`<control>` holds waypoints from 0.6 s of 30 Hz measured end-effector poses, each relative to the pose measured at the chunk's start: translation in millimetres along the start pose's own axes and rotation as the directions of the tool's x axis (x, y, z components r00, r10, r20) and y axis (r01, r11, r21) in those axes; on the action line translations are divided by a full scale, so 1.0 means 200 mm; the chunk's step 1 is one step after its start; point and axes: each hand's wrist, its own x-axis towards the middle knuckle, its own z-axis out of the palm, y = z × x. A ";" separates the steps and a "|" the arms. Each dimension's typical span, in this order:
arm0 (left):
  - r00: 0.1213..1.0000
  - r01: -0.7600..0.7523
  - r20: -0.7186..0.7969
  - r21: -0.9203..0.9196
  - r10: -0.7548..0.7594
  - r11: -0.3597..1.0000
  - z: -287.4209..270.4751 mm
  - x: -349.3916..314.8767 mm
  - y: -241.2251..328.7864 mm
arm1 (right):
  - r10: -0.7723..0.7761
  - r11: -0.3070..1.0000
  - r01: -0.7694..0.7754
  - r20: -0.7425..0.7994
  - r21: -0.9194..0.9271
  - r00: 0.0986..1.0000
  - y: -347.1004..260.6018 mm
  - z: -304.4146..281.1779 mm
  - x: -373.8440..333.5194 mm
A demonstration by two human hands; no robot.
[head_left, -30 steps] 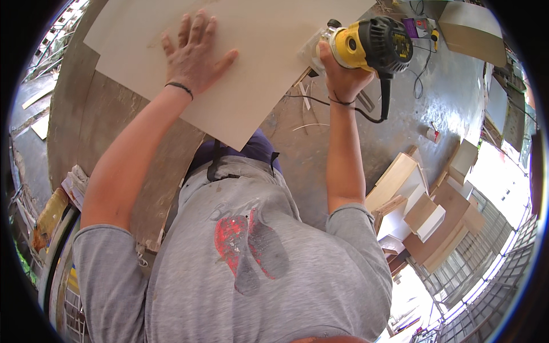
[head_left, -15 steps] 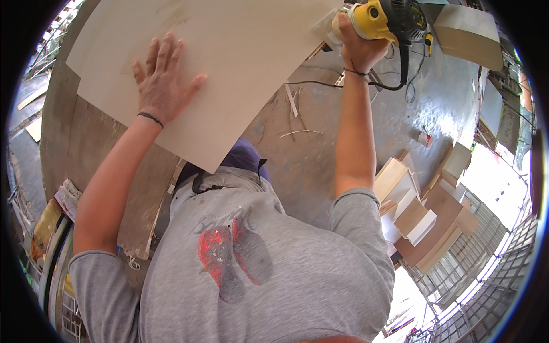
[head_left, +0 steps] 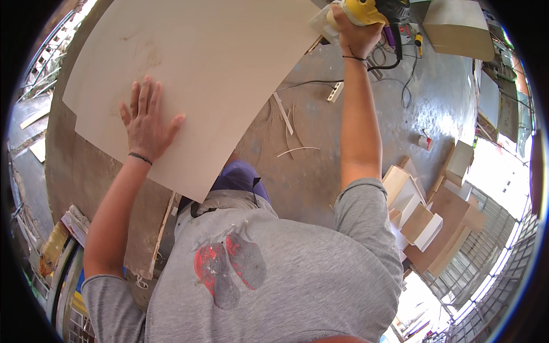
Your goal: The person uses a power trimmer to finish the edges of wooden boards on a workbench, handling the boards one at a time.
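A large pale sheet (head_left: 211,74) lies across a brown worktop (head_left: 103,166) in front of me. Flat on its near left part rests my left hand (head_left: 147,123), fingers spread, holding nothing. At the sheet's right edge my right hand (head_left: 357,37) is wrapped round a yellow and black trim router (head_left: 366,10). The router's clear base (head_left: 321,22) meets the sheet's edge, and its top is cut off by the frame. A black cord (head_left: 387,64) runs from the tool.
Thin offcut strips (head_left: 284,114) and a power strip (head_left: 335,91) lie on the grey floor (head_left: 320,183). Wooden box pieces (head_left: 414,214) are stacked at right, near a small red and white can (head_left: 425,142). A pale box (head_left: 457,31) stands at far right.
The view has shifted, so the sheet and my left hand appear lower. The router appears slightly farther up and stays in my right hand at the sheet's edge.
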 end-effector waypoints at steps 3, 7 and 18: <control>1.000 0.012 0.003 0.011 -0.012 1.000 0.01 -0.03 -0.02 | 0.038 0.999 -0.038 0.002 0.026 0.999 -0.03 0.05 0.02; 1.000 -0.020 -0.009 0.014 0.020 1.000 0.02 0.00 -0.01 | -0.010 0.992 0.006 -0.028 -0.129 1.000 0.01 -0.02 0.10; 0.934 -0.358 -0.110 -0.265 0.340 0.896 0.02 -0.01 0.28 | 0.146 0.963 -0.112 -0.128 0.243 0.981 -0.13 -0.54 -0.11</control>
